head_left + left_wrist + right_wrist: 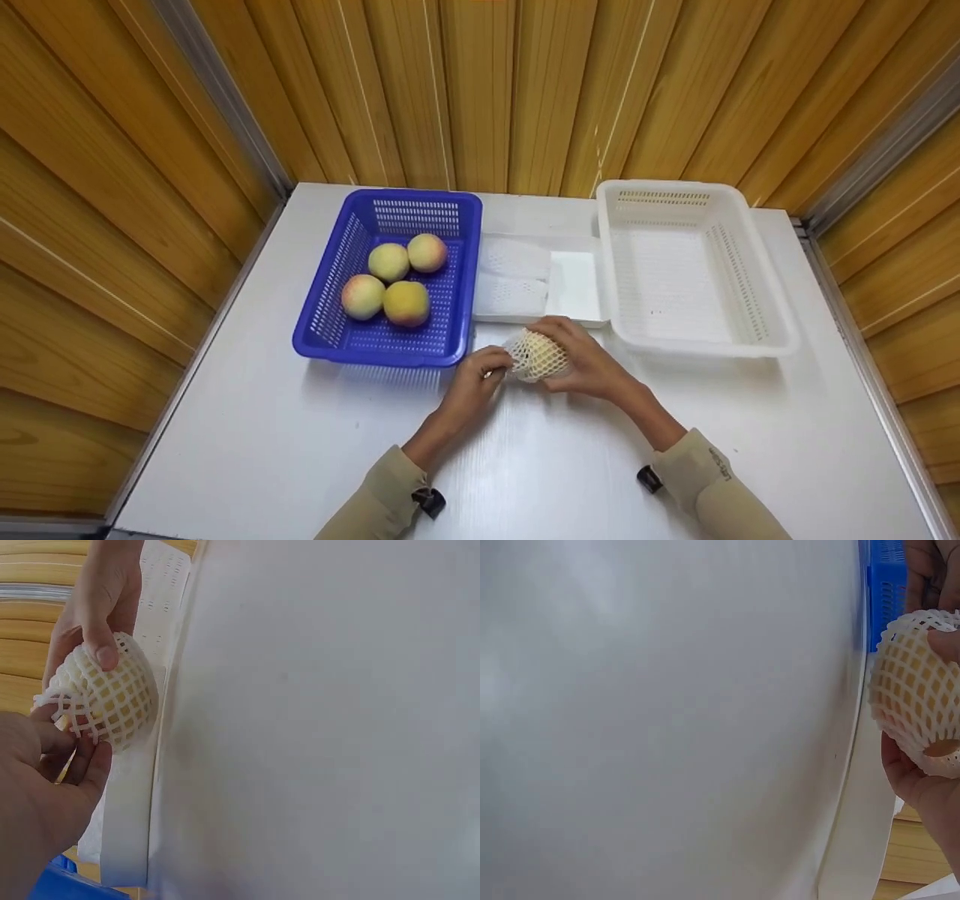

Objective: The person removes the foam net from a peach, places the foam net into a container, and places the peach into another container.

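Observation:
A peach in a white foam net (541,357) is held between the two hands over the table, in front of the white tray. My right hand (589,363) grips the netted peach from the right, its fingers and thumb curled round it. From the other side, my left hand (478,379) pinches the loose edge of the net with thumb and fingers. In the left wrist view the stretched mesh (124,701) covers the yellowish fruit, and the left fingertips (97,765) are at its open end. The right wrist view shows a round opening in the net (943,748).
At the left stands a blue basket (450,330) with several bare peaches (406,303). A shallow white tray (577,285) behind the hands holds flat foam nets (511,296) in its left part. To the right is a white basket (667,285). Wooden panels (480,97) close off the back and sides.

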